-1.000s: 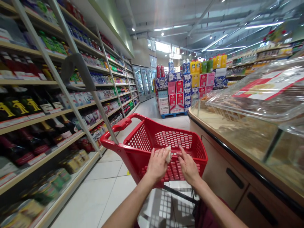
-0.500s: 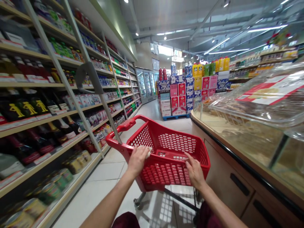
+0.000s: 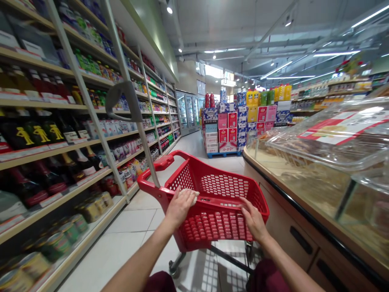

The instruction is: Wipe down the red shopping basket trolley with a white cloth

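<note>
A red plastic shopping cart (image 3: 209, 227) with perforated sides stands sideways in front of me. My left hand (image 3: 178, 207) presses a crumpled whitish cloth (image 3: 195, 199) on the near rim, its fingers closed over it; part of the cloth is hidden under them. Further right along that rim, my right hand (image 3: 253, 218) hooks its fingers over the edge with the thumb on the outer side. From the cart's left end rises a grey metal pole (image 3: 147, 156) topped by a grey loop (image 3: 123, 101). The visible inside of the basket holds nothing.
Tall shelves of bottles and cans (image 3: 69, 146) line the left side. Close on the right is a wooden counter (image 3: 282, 219) bearing clear plastic food packs (image 3: 337, 138). Stacked drink cartons (image 3: 227, 129) stand on a blue pallet ahead, with glass-door fridges (image 3: 187, 109) behind.
My left hand has slid slightly right along the rim with the cloth, and more of the cloth shows. My right hand stays at the rim, shifted slightly. The view has turned a little.
</note>
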Action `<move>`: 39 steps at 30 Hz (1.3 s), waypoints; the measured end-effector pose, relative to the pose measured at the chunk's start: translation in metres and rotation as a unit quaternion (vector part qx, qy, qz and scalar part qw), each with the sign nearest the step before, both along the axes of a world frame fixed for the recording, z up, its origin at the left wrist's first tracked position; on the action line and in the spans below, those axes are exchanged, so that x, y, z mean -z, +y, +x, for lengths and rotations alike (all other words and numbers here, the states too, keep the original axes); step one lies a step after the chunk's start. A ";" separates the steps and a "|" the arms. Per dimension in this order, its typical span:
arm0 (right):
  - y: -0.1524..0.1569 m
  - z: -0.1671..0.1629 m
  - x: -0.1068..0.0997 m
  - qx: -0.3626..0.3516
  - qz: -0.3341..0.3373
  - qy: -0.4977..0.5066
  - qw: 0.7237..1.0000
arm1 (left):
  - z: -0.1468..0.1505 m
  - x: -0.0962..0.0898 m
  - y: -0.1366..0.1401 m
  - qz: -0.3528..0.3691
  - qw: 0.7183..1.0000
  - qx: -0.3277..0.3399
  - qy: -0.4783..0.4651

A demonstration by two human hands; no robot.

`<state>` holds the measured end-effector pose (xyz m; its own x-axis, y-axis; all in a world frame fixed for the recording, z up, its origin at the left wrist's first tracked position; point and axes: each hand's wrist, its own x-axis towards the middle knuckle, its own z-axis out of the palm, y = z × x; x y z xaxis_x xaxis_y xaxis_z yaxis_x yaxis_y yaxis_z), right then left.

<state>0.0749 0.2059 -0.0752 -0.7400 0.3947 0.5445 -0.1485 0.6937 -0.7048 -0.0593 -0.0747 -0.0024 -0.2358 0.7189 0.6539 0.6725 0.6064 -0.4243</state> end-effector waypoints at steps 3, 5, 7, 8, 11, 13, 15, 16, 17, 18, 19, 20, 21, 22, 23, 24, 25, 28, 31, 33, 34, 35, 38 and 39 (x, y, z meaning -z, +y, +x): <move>0.000 0.000 0.001 0.018 -0.005 0.007 1.000 | -0.005 -0.005 -0.016 0.032 0.998 -0.052 0.006; -0.001 0.000 0.001 0.030 -0.006 0.009 0.999 | -0.004 0.000 -0.013 0.044 0.997 -0.056 -0.002; -0.003 -0.001 0.002 0.026 -0.004 0.008 1.000 | 0.002 0.011 0.004 0.040 0.999 -0.029 -0.015; -0.003 0.000 0.002 0.019 -0.001 0.007 1.000 | 0.005 0.016 0.013 0.035 0.999 -0.014 -0.019; -0.003 0.000 0.003 0.004 0.007 0.009 1.000 | 0.008 0.019 0.021 0.032 0.999 0.002 -0.027; -0.003 0.001 0.004 0.005 0.010 0.014 1.000 | 0.003 0.013 0.008 0.058 0.997 -0.031 -0.032; -0.003 0.000 0.004 0.017 0.010 0.018 1.000 | -0.001 0.008 -0.004 0.089 0.993 -0.069 -0.034; -0.004 0.000 0.004 0.025 0.010 0.020 0.999 | -0.001 0.008 -0.004 0.095 0.992 -0.072 -0.034; -0.004 0.000 0.004 0.030 0.010 0.022 0.999 | 0.002 0.010 0.000 0.089 0.993 -0.062 -0.034; -0.005 0.000 0.004 0.032 0.011 0.023 0.999 | 0.005 0.013 0.007 0.077 0.995 -0.043 -0.035; -0.005 0.000 0.004 0.030 0.014 0.022 0.999 | 0.009 0.017 0.015 0.062 0.997 -0.020 -0.036; -0.005 0.000 0.003 0.025 0.017 0.021 0.999 | 0.012 0.020 0.022 0.047 0.998 -0.002 -0.040; -0.005 0.001 0.003 0.021 0.022 0.019 0.999 | 0.013 0.022 0.027 0.034 0.998 0.012 -0.043; -0.004 0.001 0.004 0.019 0.025 0.020 0.999 | 0.013 0.021 0.027 0.029 0.998 0.015 -0.044; -0.004 0.001 0.004 0.019 0.030 0.022 0.999 | 0.010 0.019 0.023 0.033 0.998 0.008 -0.044; -0.003 0.001 0.005 0.020 0.036 0.025 0.999 | 0.007 0.015 0.016 0.043 0.998 -0.007 -0.042; -0.002 0.001 0.006 0.021 0.044 0.029 0.998 | 0.003 0.011 0.008 0.055 0.997 -0.027 -0.039; -0.001 -0.001 0.009 0.027 0.086 0.038 0.995 | 0.000 0.006 -0.003 0.081 0.994 -0.062 -0.035; 0.001 -0.001 0.012 0.062 0.130 0.034 0.989 | 0.011 0.015 0.017 0.057 0.997 -0.018 -0.040; 0.002 0.001 0.012 0.076 0.160 0.024 0.984 | 0.017 0.019 0.031 0.035 0.998 0.012 -0.046; 0.004 0.002 0.013 0.083 0.172 0.019 0.981 | 0.017 0.020 0.033 0.034 0.998 0.015 -0.047; 0.005 0.004 0.013 0.094 0.179 0.015 0.979 | 0.016 0.020 0.033 0.042 0.998 0.007 -0.047; 0.009 0.007 0.014 0.139 0.170 0.002 0.976 | 0.011 0.019 0.029 0.095 0.994 -0.044 -0.043; 0.010 0.008 0.015 0.146 0.166 -0.003 0.975 | 0.011 0.021 0.032 0.102 0.993 -0.047 -0.044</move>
<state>0.0826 0.2161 -0.0904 -0.6259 0.3922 0.6741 0.0934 0.8958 -0.4345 -0.0481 -0.0431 -0.0230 -0.3582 0.5458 0.7575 0.6374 0.7358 -0.2288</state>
